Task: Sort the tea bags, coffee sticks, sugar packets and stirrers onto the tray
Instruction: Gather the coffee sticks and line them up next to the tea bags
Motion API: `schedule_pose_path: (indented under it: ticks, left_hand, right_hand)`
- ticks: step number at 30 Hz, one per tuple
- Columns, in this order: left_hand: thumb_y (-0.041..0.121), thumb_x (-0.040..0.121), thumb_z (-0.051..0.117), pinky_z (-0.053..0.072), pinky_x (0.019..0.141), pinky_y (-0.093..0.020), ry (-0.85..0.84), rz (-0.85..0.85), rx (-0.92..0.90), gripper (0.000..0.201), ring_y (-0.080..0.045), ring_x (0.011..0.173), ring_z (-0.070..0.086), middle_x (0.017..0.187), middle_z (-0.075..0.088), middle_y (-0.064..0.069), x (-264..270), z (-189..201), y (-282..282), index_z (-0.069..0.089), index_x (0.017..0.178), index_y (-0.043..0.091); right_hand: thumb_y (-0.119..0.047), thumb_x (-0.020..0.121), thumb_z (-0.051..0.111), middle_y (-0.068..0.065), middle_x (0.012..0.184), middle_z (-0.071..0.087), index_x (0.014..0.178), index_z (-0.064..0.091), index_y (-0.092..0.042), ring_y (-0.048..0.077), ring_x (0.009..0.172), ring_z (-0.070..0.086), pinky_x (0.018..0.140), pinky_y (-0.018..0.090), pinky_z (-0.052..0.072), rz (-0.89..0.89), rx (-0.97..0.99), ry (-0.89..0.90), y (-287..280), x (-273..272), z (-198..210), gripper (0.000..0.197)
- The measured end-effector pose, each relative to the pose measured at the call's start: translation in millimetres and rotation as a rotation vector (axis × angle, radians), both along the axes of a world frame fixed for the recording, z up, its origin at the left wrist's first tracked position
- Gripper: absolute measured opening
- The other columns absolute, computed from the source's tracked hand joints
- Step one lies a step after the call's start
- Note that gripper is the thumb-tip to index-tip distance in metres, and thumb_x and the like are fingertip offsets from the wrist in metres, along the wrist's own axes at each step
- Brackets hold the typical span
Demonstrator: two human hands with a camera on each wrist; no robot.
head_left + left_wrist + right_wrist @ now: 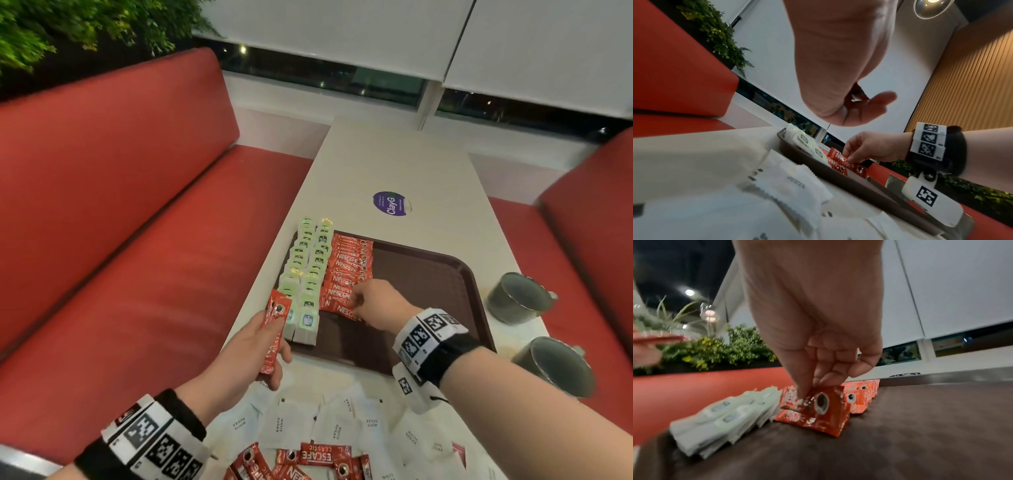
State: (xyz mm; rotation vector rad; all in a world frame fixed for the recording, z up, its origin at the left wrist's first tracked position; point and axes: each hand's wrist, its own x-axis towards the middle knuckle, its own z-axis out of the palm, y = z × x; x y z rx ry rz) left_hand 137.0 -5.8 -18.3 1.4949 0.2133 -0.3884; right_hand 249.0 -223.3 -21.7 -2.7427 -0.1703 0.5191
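Note:
A brown tray [428, 291] lies on the white table. Two columns of green tea bags [308, 267] fill its left side, with a row of red coffee sticks [349, 263] beside them. My right hand [356, 303] pinches the nearest stick of that row; in the right wrist view thumb and fingers of this hand [812, 386] grip the stick's [818, 410] upper edge beside the tea bags [725, 418]. My left hand [274, 339] holds a red coffee stick [277, 315] at the tray's near left corner. White sugar packets [329, 421] and loose coffee sticks [322, 455] lie near me. I see no stirrers.
Two grey mugs [517, 298] [555, 366] stand on the table right of the tray. A purple round sticker [390, 204] lies beyond the tray. Red benches [120, 240] flank the table on both sides. The tray's right half is bare.

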Motion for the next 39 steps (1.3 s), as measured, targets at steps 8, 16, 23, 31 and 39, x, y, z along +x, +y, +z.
schedule_pose_path:
  ticks: [8,16,23,31,39]
  left_hand:
    - [0.027,0.099,0.046,0.039,0.046,-0.026,0.006,-0.034,0.051,0.022,-0.021,0.044,0.049,0.074,0.056,-0.007,-3.9,1.1,4.9,0.052,0.103,0.006]
    - [0.013,0.099,0.037,0.033,0.046,-0.025,0.043,-0.072,-0.081,0.021,-0.023,0.044,0.044,0.072,0.053,-0.008,-1.8,1.6,1.6,0.053,0.114,0.015]
    - [0.009,0.099,0.037,0.033,0.052,-0.03,0.047,-0.054,-0.234,0.026,-0.017,0.046,0.041,0.07,0.055,-0.006,-0.7,6.1,0.3,0.049,0.122,0.015]
    - [0.015,0.101,0.037,0.043,0.099,-0.04,0.028,0.109,-0.395,0.026,-0.022,0.117,0.058,0.118,0.068,-0.006,11.3,11.0,-5.4,0.046,0.124,0.023]
    - [0.012,0.101,0.036,0.05,0.09,-0.033,-0.033,0.086,-0.486,0.029,-0.016,0.109,0.063,0.113,0.07,-0.003,16.1,17.6,-22.7,0.046,0.127,0.022]
  right_hand:
    - [-0.004,0.084,0.057,0.003,0.099,0.065,0.07,0.059,-0.027,0.025,0.092,0.063,0.085,0.038,0.055,0.075,-0.13,0.059,22.2,11.0,-5.9,0.027]
    - [-0.008,0.09,0.047,0.007,0.104,0.061,0.105,0.061,-0.011,0.029,0.096,0.061,0.086,0.036,0.052,0.116,-0.266,-0.007,30.3,3.3,-5.5,0.02]
    - [-0.018,0.092,0.053,0.002,0.084,0.064,0.087,0.06,-0.013,0.017,0.077,0.059,0.065,0.023,0.044,0.088,0.107,-0.169,32.2,-18.6,9.7,0.01]
    - [-0.024,0.086,0.07,-0.005,0.086,0.069,0.095,0.07,-0.017,0.002,0.076,0.061,0.073,0.017,0.048,0.187,0.529,0.051,41.6,-81.3,23.3,0.011]
    - [-0.005,0.087,0.065,-0.014,0.056,0.061,0.071,0.058,-0.017,-0.005,0.053,0.055,0.059,0.013,0.046,-0.008,0.822,0.103,49.4,-86.4,19.4,0.021]
